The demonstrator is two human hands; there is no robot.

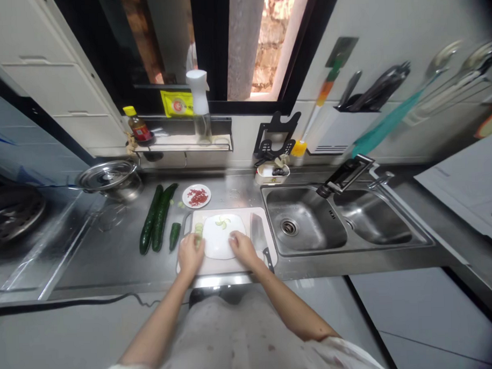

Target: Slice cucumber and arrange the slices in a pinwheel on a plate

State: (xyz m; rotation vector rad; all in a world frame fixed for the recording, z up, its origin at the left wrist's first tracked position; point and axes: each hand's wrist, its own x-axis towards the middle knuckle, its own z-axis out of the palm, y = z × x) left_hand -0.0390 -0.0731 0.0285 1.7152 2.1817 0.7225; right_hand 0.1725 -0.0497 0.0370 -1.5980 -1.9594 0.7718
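A white plate rests on a light cutting board, with several thin cucumber slices fanned near its far side. At the plate's left edge, my left hand has its fingers closed on cucumber slices; more slices lie just beyond the fingertips. My right hand is at the plate's right edge, fingertips pinched together, and what they hold is too small to make out. A kitchen knife lies on the board to the right of that hand, its black handle toward me.
Left of the board lie two whole cucumbers and a cut cucumber piece. A small plate of chopped red food sits behind the board. A double sink borders it on the right. A lidded pot stands back left.
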